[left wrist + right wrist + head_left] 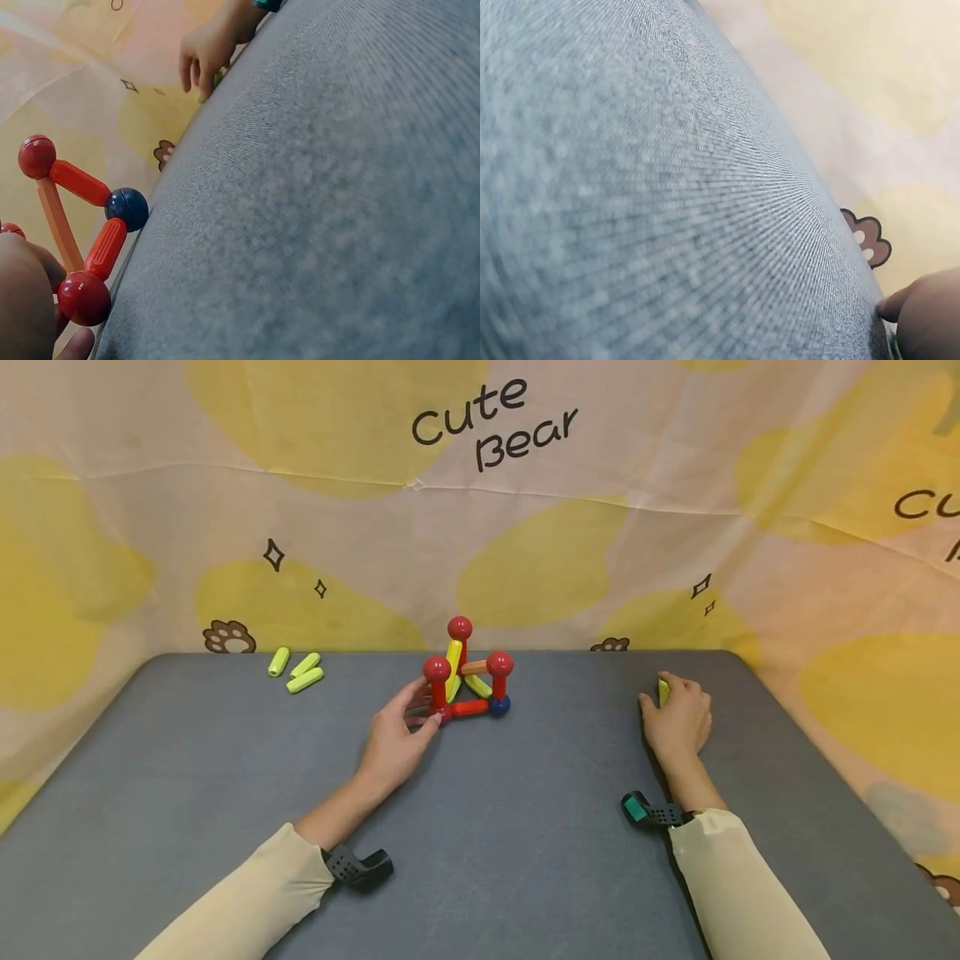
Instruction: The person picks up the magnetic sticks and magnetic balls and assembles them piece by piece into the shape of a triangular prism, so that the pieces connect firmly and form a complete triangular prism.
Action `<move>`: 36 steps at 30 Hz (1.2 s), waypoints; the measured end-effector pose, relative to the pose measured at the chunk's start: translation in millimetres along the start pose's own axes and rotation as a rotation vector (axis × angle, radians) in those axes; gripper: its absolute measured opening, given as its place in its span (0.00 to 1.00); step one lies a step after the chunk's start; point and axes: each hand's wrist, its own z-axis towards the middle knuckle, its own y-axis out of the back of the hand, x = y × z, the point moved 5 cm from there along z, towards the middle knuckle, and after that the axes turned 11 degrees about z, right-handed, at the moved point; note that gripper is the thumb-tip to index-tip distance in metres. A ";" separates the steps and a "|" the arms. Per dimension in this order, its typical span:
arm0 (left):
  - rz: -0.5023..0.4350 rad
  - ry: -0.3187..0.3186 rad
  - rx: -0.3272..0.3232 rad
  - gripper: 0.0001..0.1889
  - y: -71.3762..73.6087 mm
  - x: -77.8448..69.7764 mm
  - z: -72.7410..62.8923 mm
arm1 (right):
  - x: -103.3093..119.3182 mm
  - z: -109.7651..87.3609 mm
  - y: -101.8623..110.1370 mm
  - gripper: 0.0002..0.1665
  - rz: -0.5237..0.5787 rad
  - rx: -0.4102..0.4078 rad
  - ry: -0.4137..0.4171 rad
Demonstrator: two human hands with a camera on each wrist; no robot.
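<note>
A small frame of magnetic sticks and balls stands at the table's back middle, with red balls point(500, 663) on top and a blue ball point(498, 705) at its lower right corner. My left hand point(397, 739) holds the frame's front left corner, thumb by the lower red ball point(84, 298) and fingers behind the upright red stick point(438, 696). Slanting inside are a yellow stick point(453, 660) and yellow-green ones. Off to the right, my right hand point(677, 718) grips a yellow-green stick point(663, 692) at the tabletop; the hand hides much of it.
Three loose yellow-green sticks point(305, 680) lie at the back left of the grey table point(525, 860). Directly behind the table's far edge hangs a printed cloth point(360, 543). Each wrist wears a dark band point(360, 867).
</note>
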 end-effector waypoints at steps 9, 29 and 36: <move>0.020 0.004 0.009 0.31 -0.7 0.5 -1.8 | 8.8 -5.7 -10.9 0.20 0.076 0.120 0.172; -0.019 -0.223 -0.114 0.41 8.0 -15.4 -2.5 | 104.9 -72.6 -68.1 0.17 0.965 0.632 0.313; -0.016 -0.234 -0.122 0.40 8.6 -16.5 -1.8 | 109.9 -77.9 -77.9 0.16 0.989 0.651 0.246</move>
